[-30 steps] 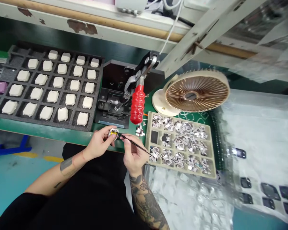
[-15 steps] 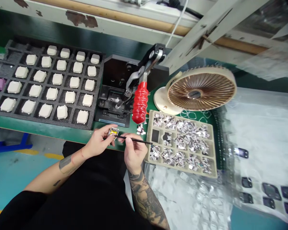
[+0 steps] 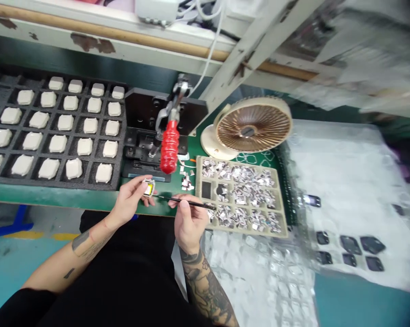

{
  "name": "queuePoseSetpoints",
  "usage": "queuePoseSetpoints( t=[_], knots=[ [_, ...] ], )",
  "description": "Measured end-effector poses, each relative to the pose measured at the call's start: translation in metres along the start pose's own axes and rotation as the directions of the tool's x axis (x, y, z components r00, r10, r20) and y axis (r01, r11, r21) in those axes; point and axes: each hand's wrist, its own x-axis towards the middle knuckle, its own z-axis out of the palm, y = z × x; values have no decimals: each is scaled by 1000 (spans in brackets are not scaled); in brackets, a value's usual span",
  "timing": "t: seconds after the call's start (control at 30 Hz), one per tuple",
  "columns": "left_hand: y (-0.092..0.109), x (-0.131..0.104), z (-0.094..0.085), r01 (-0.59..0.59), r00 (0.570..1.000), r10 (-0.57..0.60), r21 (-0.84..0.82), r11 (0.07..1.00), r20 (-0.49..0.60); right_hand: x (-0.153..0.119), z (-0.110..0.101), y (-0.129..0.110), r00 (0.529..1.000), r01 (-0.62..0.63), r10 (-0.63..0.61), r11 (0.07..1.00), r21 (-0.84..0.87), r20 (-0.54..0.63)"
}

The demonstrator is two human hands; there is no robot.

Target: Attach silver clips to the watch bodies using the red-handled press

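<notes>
My left hand (image 3: 129, 198) pinches a small watch case (image 3: 150, 188) between thumb and fingers, just above the front edge of the bench. A yellow patch shows inside the case, within a pale frame. Thin black tweezers (image 3: 200, 205) lie across the fingers of my right hand (image 3: 190, 225), which is closed around them. Their tip points left at the case and sits slightly apart from its lower right side. Whether the tip holds anything is too small to tell.
A black foam tray (image 3: 63, 179) of white watch cases stands left. Behind my hands is a clamp press with a red handle (image 3: 170, 147). Right are a beige fan (image 3: 254, 125), a compartment tray (image 3: 282, 213) of small silvery parts, loose pieces (image 3: 187, 182) and clear plastic trays (image 3: 344, 172).
The tweezers' tip has drawn back from the watch case, leaving a small gap. The case is turned so more of its inside shows. The camera view has swung to the right.
</notes>
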Motion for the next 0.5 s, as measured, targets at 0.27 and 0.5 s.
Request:
queuePoseSetpoints(
  t=[0.27, 0.5],
  knots=[
    [-3, -6, 1, -79, 996, 76, 71, 994, 52, 6, -34, -11, 996, 88, -85, 985, -148, 26],
    [0, -8, 1, -77, 996, 73, 59, 995, 56, 0, 7, 16, 997, -5, 15, 993, -118, 79]
  ],
)
